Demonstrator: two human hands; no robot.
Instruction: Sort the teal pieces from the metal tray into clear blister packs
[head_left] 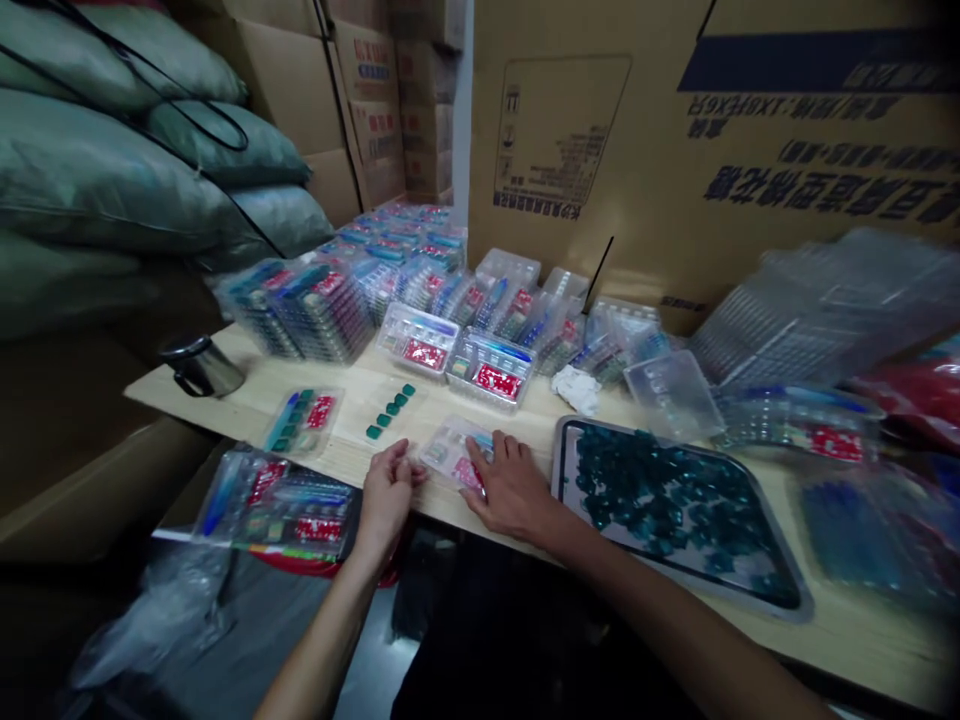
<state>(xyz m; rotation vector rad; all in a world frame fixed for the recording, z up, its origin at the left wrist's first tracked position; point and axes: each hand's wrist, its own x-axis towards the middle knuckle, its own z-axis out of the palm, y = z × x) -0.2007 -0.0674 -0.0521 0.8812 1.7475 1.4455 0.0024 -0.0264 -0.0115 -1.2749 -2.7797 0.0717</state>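
Just left of a metal tray of teal gems (600, 425), the person's right hand (510, 487) rests its fingers on a small clear plastic case (454, 452), and the left hand (386, 497) lies just beside that case. Further left of the tray, a short diagonal row of teal gems (390, 412) lies on the wooden table (862, 640). A white cloth (576, 390) sits just behind the tray.
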